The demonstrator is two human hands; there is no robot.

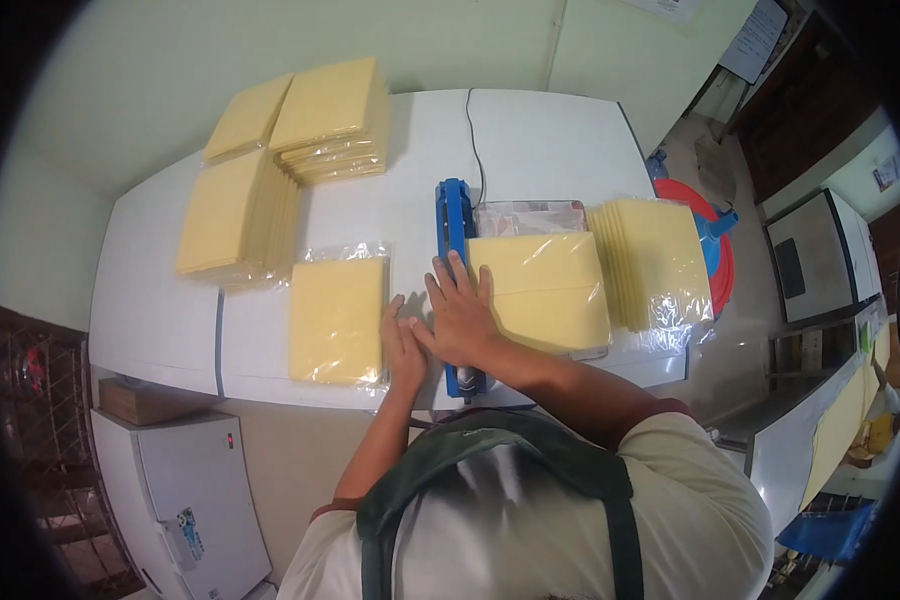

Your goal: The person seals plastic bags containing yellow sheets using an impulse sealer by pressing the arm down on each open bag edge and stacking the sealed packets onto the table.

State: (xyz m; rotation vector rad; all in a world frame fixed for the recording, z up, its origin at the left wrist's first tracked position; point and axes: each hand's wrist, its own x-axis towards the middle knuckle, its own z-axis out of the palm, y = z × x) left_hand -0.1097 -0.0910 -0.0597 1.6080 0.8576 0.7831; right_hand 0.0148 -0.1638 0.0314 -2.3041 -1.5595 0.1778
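Note:
A blue bar-shaped device, apparently a heat sealer, stands lengthwise on the white table. My right hand lies over its middle with fingers spread, pressing on the top bar. Against the device's right side lies a clear plastic packet of yellow folded sheets. My left hand is just left of the device, fingers stretched out, next to the right edge of another yellow packet lying flat. It holds nothing that I can see; whether it touches that packet is unclear.
Stacks of yellow packets stand at the back left and left. A leaning row of packets sits at the table's right edge. A black cord runs back from the device. A red basin is beyond the table.

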